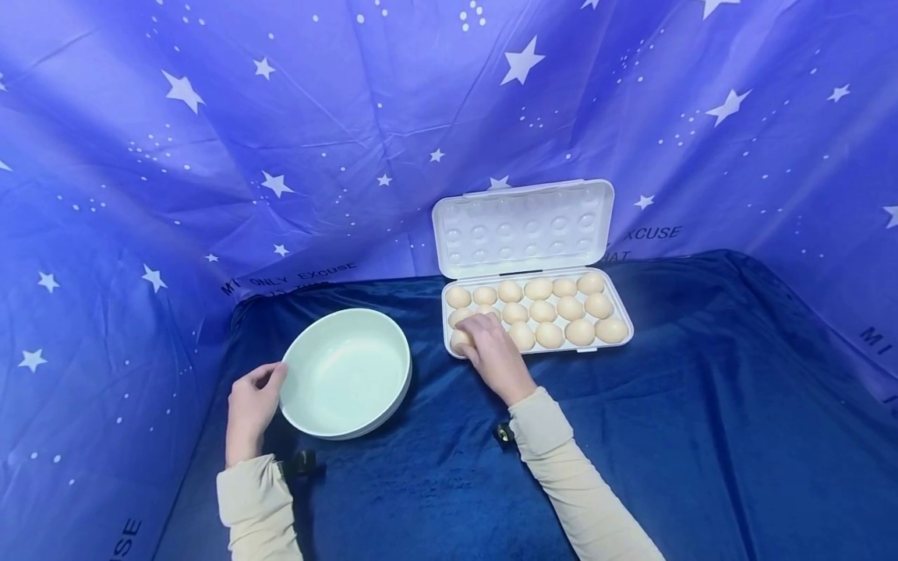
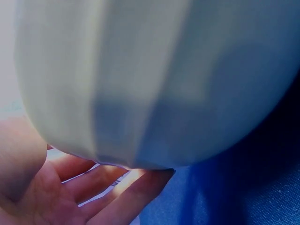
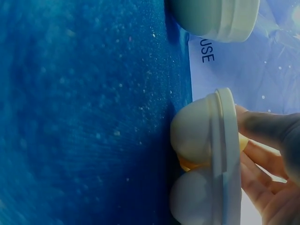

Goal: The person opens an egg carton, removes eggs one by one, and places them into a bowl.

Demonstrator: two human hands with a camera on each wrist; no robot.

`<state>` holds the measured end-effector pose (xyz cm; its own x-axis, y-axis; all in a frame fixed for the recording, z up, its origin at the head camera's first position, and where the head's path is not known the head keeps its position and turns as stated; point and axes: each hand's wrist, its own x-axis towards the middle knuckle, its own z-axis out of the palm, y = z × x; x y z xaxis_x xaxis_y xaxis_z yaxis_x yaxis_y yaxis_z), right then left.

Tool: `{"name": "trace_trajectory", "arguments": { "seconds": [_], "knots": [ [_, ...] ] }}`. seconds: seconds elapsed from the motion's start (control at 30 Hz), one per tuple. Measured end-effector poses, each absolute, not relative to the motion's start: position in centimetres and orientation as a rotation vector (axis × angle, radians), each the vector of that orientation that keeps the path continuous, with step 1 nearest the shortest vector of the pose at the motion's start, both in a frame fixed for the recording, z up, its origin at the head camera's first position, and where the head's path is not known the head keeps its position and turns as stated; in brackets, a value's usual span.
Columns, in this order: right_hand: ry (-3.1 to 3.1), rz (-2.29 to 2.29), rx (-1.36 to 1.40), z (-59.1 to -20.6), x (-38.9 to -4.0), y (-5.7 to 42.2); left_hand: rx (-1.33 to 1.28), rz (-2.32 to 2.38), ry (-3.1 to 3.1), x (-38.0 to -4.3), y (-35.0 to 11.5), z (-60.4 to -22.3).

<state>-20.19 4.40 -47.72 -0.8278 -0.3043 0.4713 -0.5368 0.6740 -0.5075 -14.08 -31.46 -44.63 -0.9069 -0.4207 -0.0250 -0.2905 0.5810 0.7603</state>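
A pale green bowl stands on the left part of the dark blue cloth. My left hand holds its left rim, the fingers lying along the outer wall in the left wrist view. To the right, an egg carton of white plastic sits with its lid raised and rows of light brown eggs inside. At its front left corner my right hand grips an egg between thumb and fingers. In the right wrist view, the carton's edge hides most of that egg.
The carton's lid leans back near a purple curtain printed with white stars, which rises behind and at both sides. Dark blue cloth covers the surface, with a gap of cloth between bowl and carton. Small dark devices sit at both cuffs.
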Motion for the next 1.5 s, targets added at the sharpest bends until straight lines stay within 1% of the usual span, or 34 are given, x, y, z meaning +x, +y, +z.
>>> {"name": "trace_trajectory", "arguments": {
  "seconds": [0.4, 0.83, 0.97, 1.17, 1.5],
  "knots": [
    [-2.509, 1.035, 0.642, -47.2, -20.2, 4.3, 0.611, -1.333, -2.601, -14.0, -32.1, -45.0],
    [-2.393, 1.097, 0.651, -46.2, -19.9, 3.9, 0.610, -1.324, -2.614, -13.9, -31.9, -44.8],
    [-2.363, 1.138, 0.679, -45.2, -19.8, 2.9, 0.604, -1.314, -2.621, -14.1, -32.0, -44.8],
    [-2.334, 1.139, 0.796, -43.4, -19.9, 0.8, 0.621, -1.317, -2.618, -14.1, -32.1, -44.7],
    [-2.414, 1.125, 0.926, -41.8, -19.7, -2.0, 0.596, -1.353, -2.604, -14.2, -31.9, -44.9]
  ]
}}
